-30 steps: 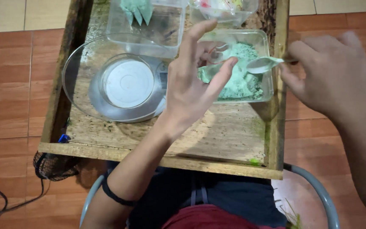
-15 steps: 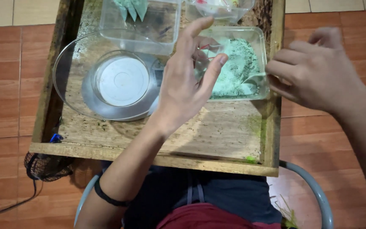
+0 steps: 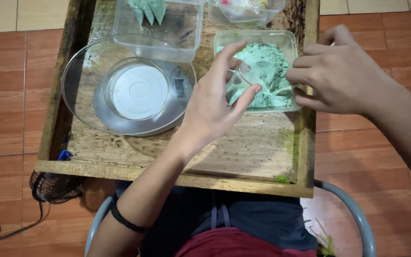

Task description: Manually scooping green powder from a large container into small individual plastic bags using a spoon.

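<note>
A clear rectangular tub (image 3: 288, 40) of pale green powder (image 3: 267, 62) sits at the right of a wooden tray table (image 3: 243, 152). My left hand (image 3: 212, 107) hovers over the tub's left side and pinches a small clear bag with a red strip (image 3: 241, 76) between thumb and fingers. My right hand (image 3: 341, 76) is at the tub's right edge, its fingers closed down towards the powder. The spoon it held in the earlier frames is hidden under those fingers.
A round glass bowl (image 3: 79, 71) rests on a silver digital scale (image 3: 179, 88) at the left. Behind it is a clear tub with green filled packets (image 3: 155, 21), and a second tub (image 3: 248, 12). A black net bag (image 3: 53, 188) hangs by the chair frame (image 3: 357, 214).
My right hand brought the spoon from above the tub down into the powder and moved in to the tub's right edge. My left hand lowered a little over the tub.
</note>
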